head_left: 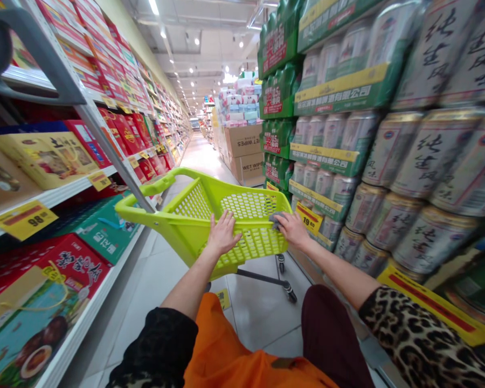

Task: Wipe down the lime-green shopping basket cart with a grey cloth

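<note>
A lime-green plastic shopping cart (175, 218) stands in the aisle before me, turned sideways, with perforated basket walls and a grey handle post on the left. Over the near rim lie the fingers of my left hand (223, 233), closed on the cart's side with the thumb outside. My right hand (294, 230) is closed on a grey cloth (275, 220), pressed to the rim near the cart's right corner. Part of the cloth is hidden under the fingers. No goods show inside the basket.
Shelves on the left hold red gift boxes (75, 264) and yellow price tags (24, 220). Stacked beer cans (412, 161) rise close on the right. Brown wet-wipes cartons (244, 156) stand farther along the aisle. A caster (290, 293) sits near my legs on the tiled floor (145, 302).
</note>
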The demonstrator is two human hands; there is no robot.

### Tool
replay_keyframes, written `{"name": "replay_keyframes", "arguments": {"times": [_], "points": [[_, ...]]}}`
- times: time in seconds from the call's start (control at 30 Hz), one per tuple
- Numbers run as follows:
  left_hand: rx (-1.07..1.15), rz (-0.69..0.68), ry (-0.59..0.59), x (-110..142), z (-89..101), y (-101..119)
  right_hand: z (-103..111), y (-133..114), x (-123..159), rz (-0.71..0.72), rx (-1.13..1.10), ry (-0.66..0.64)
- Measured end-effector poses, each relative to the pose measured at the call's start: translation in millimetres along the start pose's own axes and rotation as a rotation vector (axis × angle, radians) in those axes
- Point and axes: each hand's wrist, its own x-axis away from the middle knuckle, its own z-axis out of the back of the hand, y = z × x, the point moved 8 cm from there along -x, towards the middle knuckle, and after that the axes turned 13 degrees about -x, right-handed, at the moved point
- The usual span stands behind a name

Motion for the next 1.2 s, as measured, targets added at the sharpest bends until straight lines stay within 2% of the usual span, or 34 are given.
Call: {"name": "replay_keyframes", "arguments": {"times": [0.07,0.13,0.2,0.33,0.43,0.53,0.63,0.7,0.77,0.87,0.93,1.0,1.1,1.2], "points": [[0.004,-0.002,0.0,-1,0.0,1,7,24,14,-0.047,0.01,0.038],[0.007,0.001,-0.003,-1,0.4,1,8,27,19,-0.053,0.002,0.082],[0.01,0.003,-0.008,-2,0.9,2,2,8,12,-0.029,-0.012,0.12],[0.009,0.0,-0.02,-1,2.6,2,-20,-50,-19,0.072,-0.066,0.11],[0.004,-0.001,-0.026,-1,2.9,1,-26,-66,-32,0.108,-0.139,0.077],[0.008,0.0,-0.037,-1,1.5,1,-10,-47,-27,0.087,-0.2,0.096],[0.017,0.001,-0.03,-1,1.3,1,28,-9,-16,-0.075,-0.25,0.218],[0.022,0.002,-0.024,-2,1.6,2,49,12,-12,-0.186,-0.257,0.234],[0.023,0.004,-0.025,-2,1.6,2,57,23,-13,-0.256,-0.234,0.2],[0.021,-0.003,-0.029,-3,1.9,3,51,25,-18,-0.306,-0.195,0.196],[0.016,-0.013,-0.036,-3,1.9,4,35,16,-21,-0.317,-0.188,0.218],[0.013,-0.017,-0.045,-4,1.7,4,19,-4,-24,-0.283,-0.217,0.288],[0.015,-0.012,-0.049,-5,2.3,4,3,-47,-25,-0.112,-0.269,0.36],[0.019,-0.01,-0.052,-5,2.7,4,-7,-74,-25,0.041,-0.223,0.232]]}}
